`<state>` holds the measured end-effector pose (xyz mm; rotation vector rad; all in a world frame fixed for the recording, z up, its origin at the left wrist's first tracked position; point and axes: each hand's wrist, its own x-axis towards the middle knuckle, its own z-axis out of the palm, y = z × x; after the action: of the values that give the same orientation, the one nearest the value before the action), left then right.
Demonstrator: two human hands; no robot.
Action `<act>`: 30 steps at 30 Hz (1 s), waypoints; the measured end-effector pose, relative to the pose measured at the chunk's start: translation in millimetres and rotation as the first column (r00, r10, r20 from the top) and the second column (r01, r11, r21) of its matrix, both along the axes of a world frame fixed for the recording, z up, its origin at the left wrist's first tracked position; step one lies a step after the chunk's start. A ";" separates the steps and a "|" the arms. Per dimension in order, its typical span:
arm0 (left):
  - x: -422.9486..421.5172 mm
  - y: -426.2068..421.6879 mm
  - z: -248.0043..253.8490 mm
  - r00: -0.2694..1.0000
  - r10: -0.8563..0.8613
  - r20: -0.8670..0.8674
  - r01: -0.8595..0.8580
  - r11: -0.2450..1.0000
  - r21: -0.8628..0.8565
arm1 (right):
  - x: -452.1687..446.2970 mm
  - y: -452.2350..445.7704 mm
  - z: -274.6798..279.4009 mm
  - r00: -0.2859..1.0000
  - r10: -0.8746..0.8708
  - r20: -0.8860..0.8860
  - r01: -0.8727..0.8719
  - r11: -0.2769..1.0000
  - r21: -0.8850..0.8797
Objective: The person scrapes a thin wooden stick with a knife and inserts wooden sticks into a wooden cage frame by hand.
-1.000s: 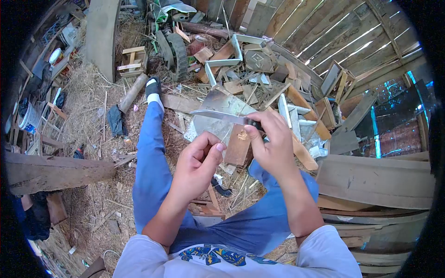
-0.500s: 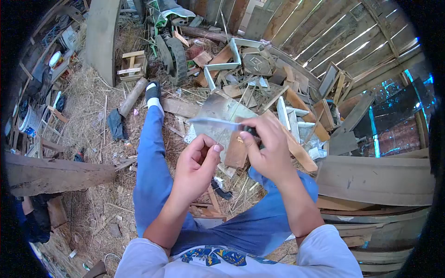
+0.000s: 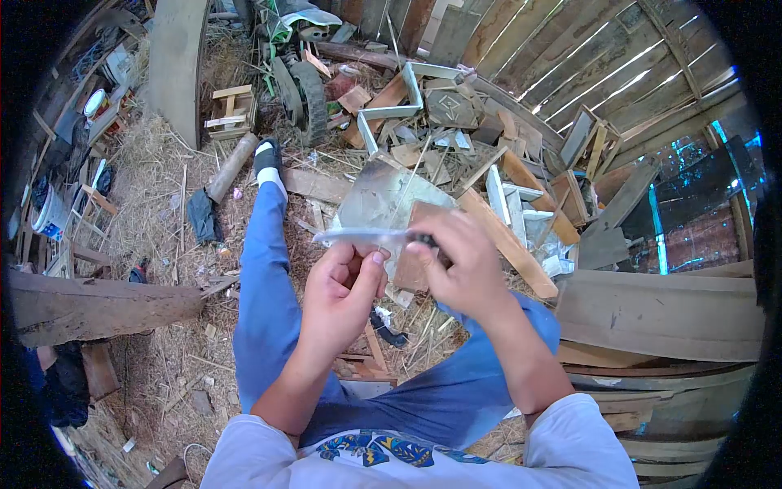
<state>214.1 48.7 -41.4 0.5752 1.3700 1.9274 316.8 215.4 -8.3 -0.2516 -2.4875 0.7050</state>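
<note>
One whittling stroke, I judge: left hand (image 3: 342, 289) pinching thin stick (image 3: 419, 165) toward one o'clock, right hand (image 3: 461, 259) clenching knife (image 3: 366, 235); next needs steadiness.

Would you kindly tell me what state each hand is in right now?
Left hand: closed in a pinch, apparently on a thin stick.
Right hand: closed, holding a knife by its dark handle.

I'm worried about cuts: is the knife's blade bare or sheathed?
Bare: the right hand grips the dark handle, and the pale blade shows uncovered, extending toward the left hand.
</note>
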 end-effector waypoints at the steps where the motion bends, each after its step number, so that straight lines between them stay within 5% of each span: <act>1: 0.1 1.3 -0.7 1.000 0.005 0.003 -0.005 1.000 0.029 | 0.0 -2.9 -0.4 0.999 0.046 0.010 -0.047 0.998 0.038; 6: -0.6 -3.4 4.9 1.000 0.010 -0.019 -0.010 1.000 -0.027 | -2.7 9.5 -2.1 0.998 -0.061 -0.025 0.060 0.997 -0.050; 10: 1.7 -0.3 1.6 1.000 0.014 0.013 -0.014 1.000 -0.007 | -3.0 -6.1 0.2 0.996 0.086 0.008 -0.086 0.996 -0.006; 14: -2.3 -5.6 7.5 1.000 -0.015 -0.009 0.014 0.999 -0.045 | -3.4 11.1 -4.8 0.999 -0.034 -0.024 0.034 0.999 -0.018; 18: 0.2 -2.0 4.6 1.000 -0.003 -0.011 0.002 0.999 -0.038 | -1.9 0.2 -2.8 0.995 0.099 0.005 -0.099 0.995 -0.001; 22: -1.7 -5.1 8.9 1.000 -0.016 -0.015 0.014 0.997 -0.075 | -1.1 11.7 -3.5 0.997 -0.079 -0.001 0.079 0.995 -0.056; 25: 6.7 0.9 8.5 0.997 0.067 0.048 -0.065 0.997 -0.035 | -0.1 4.5 -1.5 0.995 0.095 0.038 -0.096 0.995 0.016; 27: -0.7 -3.2 4.8 1.000 0.023 0.019 -0.023 0.999 -0.044 | -2.2 11.1 -11.2 0.988 -0.155 0.021 0.156 0.983 -0.094; 30: -3.5 -2.2 4.1 1.000 -0.013 -0.005 0.012 0.999 -0.034 | 0.5 26.4 -1.5 0.978 -0.208 0.013 0.209 0.974 -0.089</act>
<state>210.6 46.5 -37.3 0.5712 1.3966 1.8901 317.3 241.8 -9.8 -0.5395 -2.3904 0.7291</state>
